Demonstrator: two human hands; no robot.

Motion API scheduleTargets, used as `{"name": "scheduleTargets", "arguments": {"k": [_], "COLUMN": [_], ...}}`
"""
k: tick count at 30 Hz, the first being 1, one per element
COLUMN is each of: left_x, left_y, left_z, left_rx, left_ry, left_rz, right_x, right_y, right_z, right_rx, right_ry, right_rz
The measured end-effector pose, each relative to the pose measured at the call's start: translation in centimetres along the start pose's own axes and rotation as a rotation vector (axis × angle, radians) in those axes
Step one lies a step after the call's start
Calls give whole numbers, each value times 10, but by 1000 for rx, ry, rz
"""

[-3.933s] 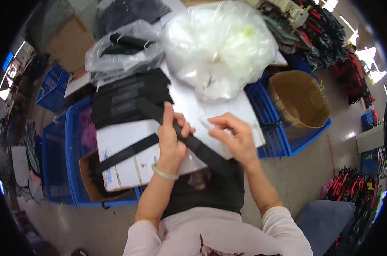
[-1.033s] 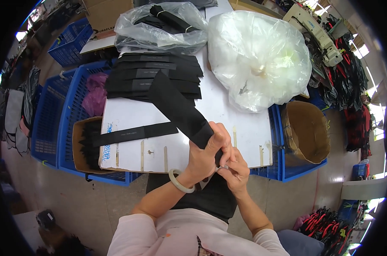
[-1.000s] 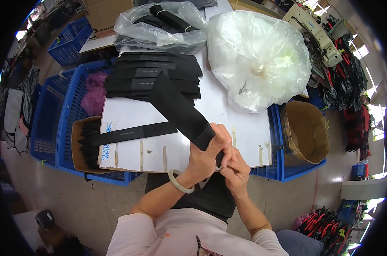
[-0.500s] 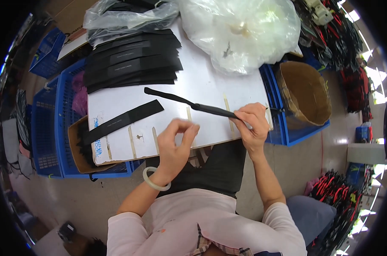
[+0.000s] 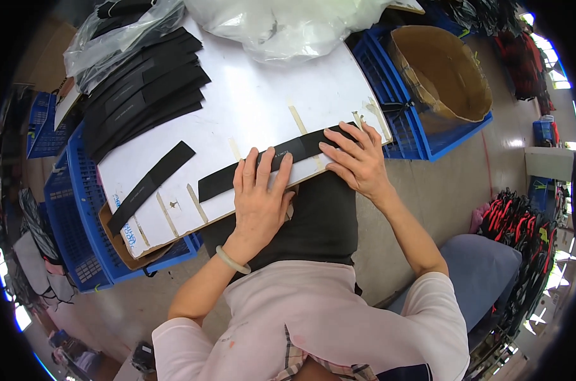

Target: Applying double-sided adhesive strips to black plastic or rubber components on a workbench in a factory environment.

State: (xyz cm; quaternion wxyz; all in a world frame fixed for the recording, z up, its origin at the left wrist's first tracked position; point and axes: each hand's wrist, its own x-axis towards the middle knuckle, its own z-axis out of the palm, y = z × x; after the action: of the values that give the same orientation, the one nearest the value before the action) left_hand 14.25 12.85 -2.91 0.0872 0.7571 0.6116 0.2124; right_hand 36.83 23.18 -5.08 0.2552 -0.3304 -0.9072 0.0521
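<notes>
A long flat black fabric strip (image 5: 281,159) lies along the near edge of a white board tabletop (image 5: 256,101), running from the left-centre towards the right, and both hands press down on it. The left hand (image 5: 261,193) lies flat and open, palm down, its fingers spread over the middle of the strip, with a pale green bangle (image 5: 232,260) round the wrist. The right hand (image 5: 359,159) is likewise open and flat, fingers splayed, resting on the right end of the strip close to the tabletop's near right corner; neither hand is curled round anything. To the left on the same tabletop, apart from the pressed strip, lies a second black strip (image 5: 151,178), set aslant, its lower end reaching past the tabletop's left edge. Farther off on the left sits a fanned stack of black strips (image 5: 142,89), and beyond it a clear plastic bag holding dark items (image 5: 120,32). At the far side of the tabletop rests a large bulging translucent white plastic bag (image 5: 288,22). Short pieces of beige tape (image 5: 296,119) are stuck here and there on the white surface. Blue plastic crates (image 5: 72,216) stand beneath the tabletop at the left, and at the right another blue crate (image 5: 421,127) holds an open brown cardboard box (image 5: 443,70).
</notes>
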Motion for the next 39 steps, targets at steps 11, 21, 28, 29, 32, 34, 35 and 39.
{"name": "scheduleTargets", "arguments": {"k": [11,21,28,29,32,34,35,39], "left_x": [8,7,5,6,5,5,5,5], "left_y": [18,23,25,25,25,26,25,26], "left_z": [26,33,38,38,39,40,41,40], "left_rx": [-84,-13,19,19,43,40,41,59], "left_ry": [89,126,133,135,121,111,112,119], "left_rz": [-17,-6,-8,-11,-2,-3,-5,3], "right_x": [-7,-10,-10,-10,-10,-11,-11,-10], "right_y": [3,9,10,10,9,10,10,9], "right_z": [8,10,12,12,12,13,13,13], "right_rx": [51,102,78,80,81,94,95,104], "right_ry": [68,116,142,141,134,142,141,143], "right_rz": [5,-20,-13,-16,-16,-12,-15,-10]}}
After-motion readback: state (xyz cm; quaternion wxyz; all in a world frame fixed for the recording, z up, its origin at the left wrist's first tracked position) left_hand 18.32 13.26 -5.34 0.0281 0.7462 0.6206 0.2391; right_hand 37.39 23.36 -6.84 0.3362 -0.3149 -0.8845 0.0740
